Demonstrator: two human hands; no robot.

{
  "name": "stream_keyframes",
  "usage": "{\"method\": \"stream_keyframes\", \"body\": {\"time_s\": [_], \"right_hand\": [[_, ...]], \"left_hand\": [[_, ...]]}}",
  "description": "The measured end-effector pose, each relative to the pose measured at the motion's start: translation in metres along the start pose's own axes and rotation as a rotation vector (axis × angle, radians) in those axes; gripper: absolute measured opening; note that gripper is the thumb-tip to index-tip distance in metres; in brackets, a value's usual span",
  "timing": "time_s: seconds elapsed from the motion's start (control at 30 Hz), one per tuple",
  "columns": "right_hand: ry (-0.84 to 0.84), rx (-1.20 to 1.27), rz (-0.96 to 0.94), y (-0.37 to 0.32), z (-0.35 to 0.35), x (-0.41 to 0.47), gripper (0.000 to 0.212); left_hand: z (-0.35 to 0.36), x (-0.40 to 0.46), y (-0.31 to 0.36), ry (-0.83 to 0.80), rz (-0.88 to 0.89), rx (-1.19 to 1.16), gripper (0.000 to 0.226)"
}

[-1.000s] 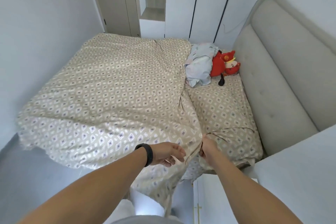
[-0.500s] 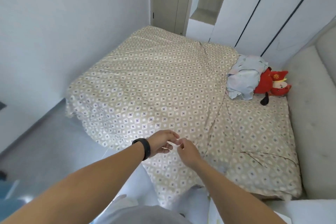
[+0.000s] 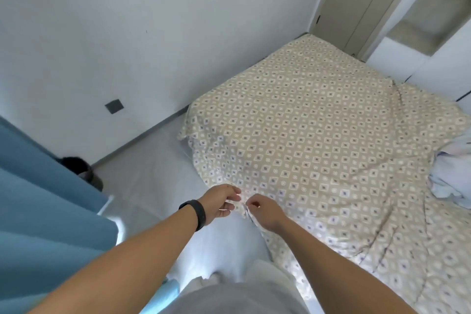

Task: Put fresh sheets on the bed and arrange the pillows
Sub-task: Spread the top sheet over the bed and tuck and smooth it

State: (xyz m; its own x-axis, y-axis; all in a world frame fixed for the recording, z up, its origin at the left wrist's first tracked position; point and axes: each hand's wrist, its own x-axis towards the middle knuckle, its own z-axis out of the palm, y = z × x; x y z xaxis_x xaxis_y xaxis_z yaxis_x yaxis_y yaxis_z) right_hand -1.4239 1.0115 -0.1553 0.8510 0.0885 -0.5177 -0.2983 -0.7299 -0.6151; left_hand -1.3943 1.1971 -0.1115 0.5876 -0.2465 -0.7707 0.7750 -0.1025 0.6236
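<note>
While both arms reach toward the near edge of the bed (image 3: 293,79), the patterned beige sheet (image 3: 318,150) lies spread over the mattress and hangs down its near side. The right hand (image 3: 265,213) pinches a small fold of the sheet at that edge, fingers curled on the cloth. The left hand (image 3: 221,202), with a black wristband (image 3: 196,213) on its wrist, sits just beside the right one, fingers bent toward the same fold; whether it actually grips the cloth I cannot tell. At the bed's right edge a crumpled pale cloth (image 3: 451,176) lies on the sheet, partly cut off by the frame. Left of the bed runs a strip of grey floor (image 3: 142,160), bounded by a white wall with a dark wall plate (image 3: 114,106). A blue curtain (image 3: 46,206) hangs further left of the bed, close to the person, with a dark bin (image 3: 81,168) half hidden behind it. Beyond the far end of the bed stands a door (image 3: 369,0).
</note>
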Motion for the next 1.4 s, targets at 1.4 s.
{"method": "stream_keyframes", "body": {"time_s": [1.4], "right_hand": [[0.718,0.677,0.365,-0.369,-0.216,0.588,0.019]], "left_hand": [[-0.320,0.461,0.636,-0.114,-0.025,0.450,0.021]]}}
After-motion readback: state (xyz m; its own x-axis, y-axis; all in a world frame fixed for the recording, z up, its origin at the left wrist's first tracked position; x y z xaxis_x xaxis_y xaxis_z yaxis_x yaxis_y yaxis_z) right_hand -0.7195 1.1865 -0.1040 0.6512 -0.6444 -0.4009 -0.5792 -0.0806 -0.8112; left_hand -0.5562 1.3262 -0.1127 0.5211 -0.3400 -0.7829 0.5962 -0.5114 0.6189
